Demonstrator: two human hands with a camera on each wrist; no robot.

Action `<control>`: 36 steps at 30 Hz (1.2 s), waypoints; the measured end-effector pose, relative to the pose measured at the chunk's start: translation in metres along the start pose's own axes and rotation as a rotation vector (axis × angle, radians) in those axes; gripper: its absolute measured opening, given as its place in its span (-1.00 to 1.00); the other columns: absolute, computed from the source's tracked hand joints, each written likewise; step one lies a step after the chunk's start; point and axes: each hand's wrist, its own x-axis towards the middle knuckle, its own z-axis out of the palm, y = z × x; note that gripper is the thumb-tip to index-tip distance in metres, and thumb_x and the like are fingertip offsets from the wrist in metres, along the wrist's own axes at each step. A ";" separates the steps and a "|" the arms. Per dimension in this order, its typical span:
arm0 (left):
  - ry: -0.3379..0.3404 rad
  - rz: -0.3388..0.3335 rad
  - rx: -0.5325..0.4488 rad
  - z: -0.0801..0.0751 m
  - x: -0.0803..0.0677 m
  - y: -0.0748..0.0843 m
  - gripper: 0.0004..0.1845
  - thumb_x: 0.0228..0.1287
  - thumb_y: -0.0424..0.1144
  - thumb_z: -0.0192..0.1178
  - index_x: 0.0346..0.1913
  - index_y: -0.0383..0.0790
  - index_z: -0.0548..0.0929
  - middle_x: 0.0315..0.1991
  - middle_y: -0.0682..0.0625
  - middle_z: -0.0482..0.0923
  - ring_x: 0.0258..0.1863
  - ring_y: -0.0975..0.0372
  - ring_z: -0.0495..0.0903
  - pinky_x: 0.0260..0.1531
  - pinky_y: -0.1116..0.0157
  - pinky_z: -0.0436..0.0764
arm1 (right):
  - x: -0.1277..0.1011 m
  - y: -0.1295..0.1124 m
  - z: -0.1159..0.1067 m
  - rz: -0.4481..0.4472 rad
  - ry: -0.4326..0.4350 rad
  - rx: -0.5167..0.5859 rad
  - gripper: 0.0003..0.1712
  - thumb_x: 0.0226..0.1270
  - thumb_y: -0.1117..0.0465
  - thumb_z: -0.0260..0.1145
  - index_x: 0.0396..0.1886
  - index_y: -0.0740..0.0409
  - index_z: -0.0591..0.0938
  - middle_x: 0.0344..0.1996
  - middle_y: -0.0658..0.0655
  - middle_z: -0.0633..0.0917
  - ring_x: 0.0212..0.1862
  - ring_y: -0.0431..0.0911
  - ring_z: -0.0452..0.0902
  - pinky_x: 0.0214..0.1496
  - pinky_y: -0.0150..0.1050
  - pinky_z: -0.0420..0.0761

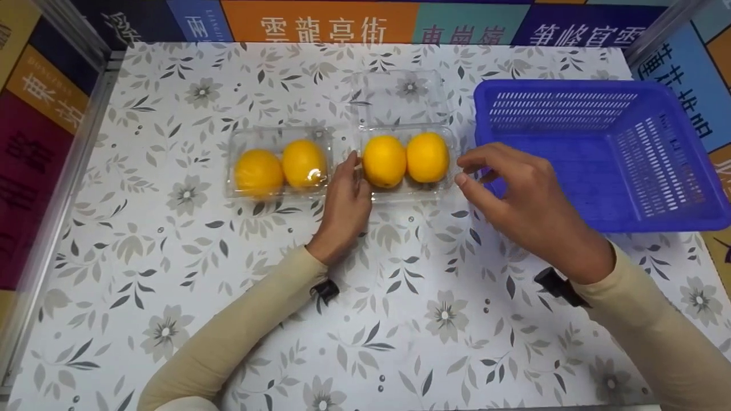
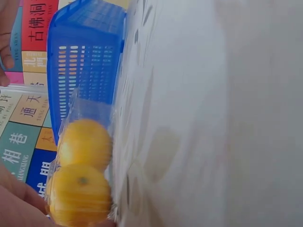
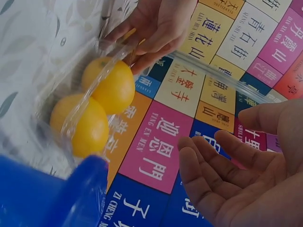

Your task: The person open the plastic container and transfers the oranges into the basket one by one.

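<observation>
An open clear clamshell box [image 1: 451, 171] holds two yellow-orange fruits [image 1: 384, 161] [image 1: 427, 157]; its lid [image 1: 405, 94] lies flipped back behind it. My left hand [image 1: 345, 200] grips the box's left edge, and the right wrist view shows those fingers [image 3: 156, 23] curled over the rim by the fruits [image 3: 111, 87]. My right hand [image 1: 502, 185] hovers just right of the box with loosely curled fingers, holding nothing; its palm [image 3: 236, 170] is bare. The left wrist view shows the same two fruits [image 2: 85, 142] up close.
A second clamshell box [image 1: 278, 165], closed, with two fruits stands to the left, touching distance from my left hand. A blue slotted basket [image 1: 599, 85] sits at the right, also seen behind the fruit as the basket [image 2: 85, 56]. The floral table [image 1: 400, 319] has metal rails along its sides.
</observation>
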 end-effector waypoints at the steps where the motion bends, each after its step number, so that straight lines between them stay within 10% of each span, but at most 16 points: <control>1: 0.010 -0.001 -0.004 0.000 -0.001 0.001 -0.32 0.59 -0.50 0.00 0.70 -0.50 0.18 0.55 -0.34 0.42 0.57 -0.05 0.41 0.63 0.15 0.33 | 0.002 0.001 -0.001 0.006 0.002 -0.004 -0.80 0.57 0.33 0.43 0.06 0.35 0.78 -0.05 0.19 0.83 -0.04 -0.02 0.75 0.05 -0.52 0.62; 7: 0.010 -0.026 -0.035 0.001 -0.002 0.001 -0.29 0.61 -0.47 0.04 0.72 -0.46 0.16 0.55 -0.29 0.42 0.48 -0.03 0.49 0.53 0.15 0.47 | 0.009 0.008 -0.006 0.016 0.003 -0.034 -0.78 0.55 0.32 0.45 0.07 0.34 0.78 -0.04 0.21 0.83 -0.02 0.04 0.75 0.08 -0.53 0.57; 16: 0.006 -0.039 -0.100 0.003 -0.003 -0.002 -0.28 0.63 -0.44 0.05 0.74 -0.41 0.13 0.58 -0.26 0.38 0.47 0.00 0.51 0.49 0.19 0.52 | 0.022 0.020 -0.001 -0.009 -0.045 -0.103 -0.66 0.53 0.29 0.48 0.18 0.38 0.75 0.10 0.31 0.80 0.18 0.20 0.69 0.32 0.18 0.67; 36: 0.003 -0.047 -0.173 0.005 -0.006 -0.002 -0.28 0.67 -0.46 -0.05 0.77 -0.35 0.05 0.61 -0.26 0.32 0.55 -0.01 0.43 0.54 0.21 0.46 | 0.052 0.031 0.015 0.094 -0.319 -0.246 -0.43 0.52 0.11 0.49 0.32 0.42 0.67 0.24 0.42 0.72 0.32 0.31 0.56 0.40 0.30 0.61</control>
